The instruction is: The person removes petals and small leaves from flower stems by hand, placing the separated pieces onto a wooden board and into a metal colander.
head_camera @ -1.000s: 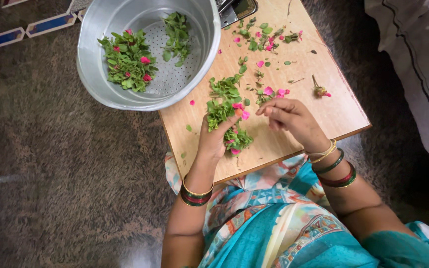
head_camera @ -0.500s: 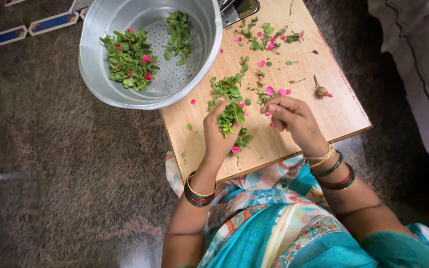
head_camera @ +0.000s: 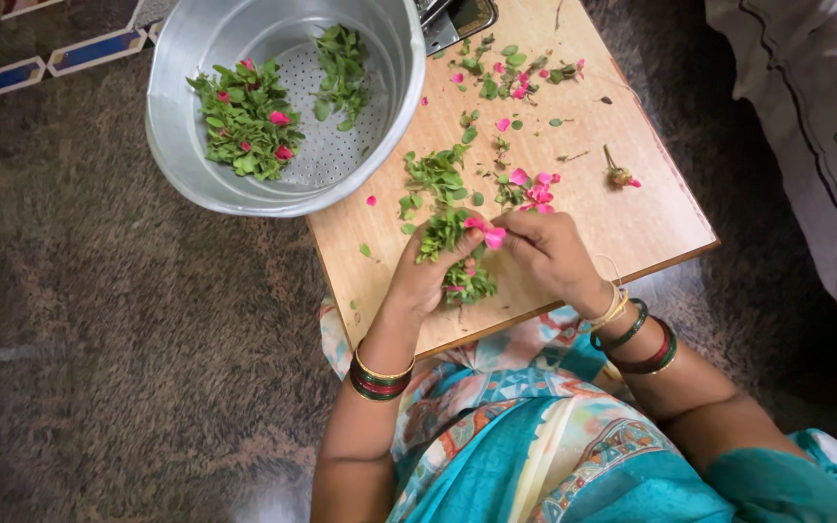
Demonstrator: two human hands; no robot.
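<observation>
We see our left hand (head_camera: 428,276) closed around a small bunch of green leafy sprigs (head_camera: 443,232), held just above the light wooden board (head_camera: 622,223) near its near edge. Our right hand (head_camera: 549,254) pinches a pink flower petal (head_camera: 491,235) at the top of that bunch, fingertips meeting the left hand's. More loose green leaves and pink petals (head_camera: 525,189) lie scattered just beyond the hands, toward the far side. The round metal perforated tub (head_camera: 389,145) sits far left, overhanging the board's left edge and holding two heaps of greens. The board's right half lies mostly bare up to its right edge; dark carpet (head_camera: 99,339) spreads open on the left.
</observation>
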